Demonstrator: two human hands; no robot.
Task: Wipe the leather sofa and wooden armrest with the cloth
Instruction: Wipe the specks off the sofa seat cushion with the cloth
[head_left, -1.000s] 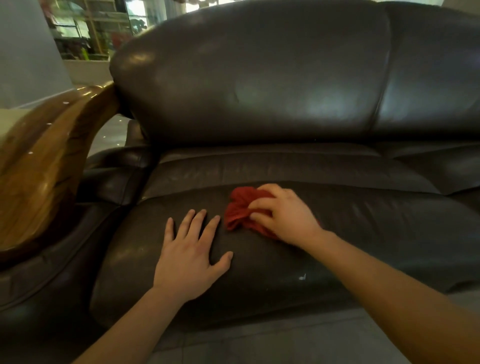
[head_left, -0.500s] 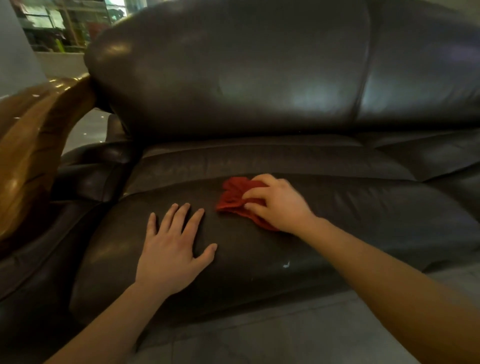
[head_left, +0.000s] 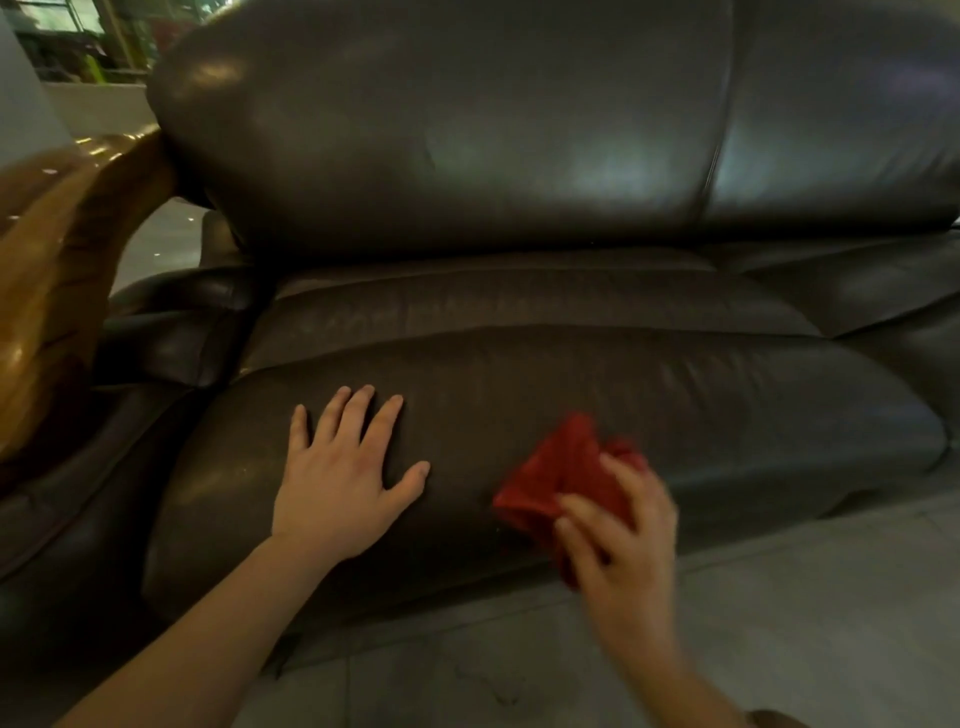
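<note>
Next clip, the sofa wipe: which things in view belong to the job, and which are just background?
Job: red cloth in the right hand; leather sofa; wooden armrest; left hand flat on the seat.

Background: floor tiles; shelves behind the sofa.

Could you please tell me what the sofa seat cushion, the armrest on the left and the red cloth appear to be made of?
Seat cushion: dark brown leather or leather-look, smooth with soft sheen, fine creases and seams. Armrest: wood, glossy varnish, amber grain streaks and bright highlights. Red cloth: soft woven or knit fabric, matte, bunched under the right hand; fibre unclear.
</note>
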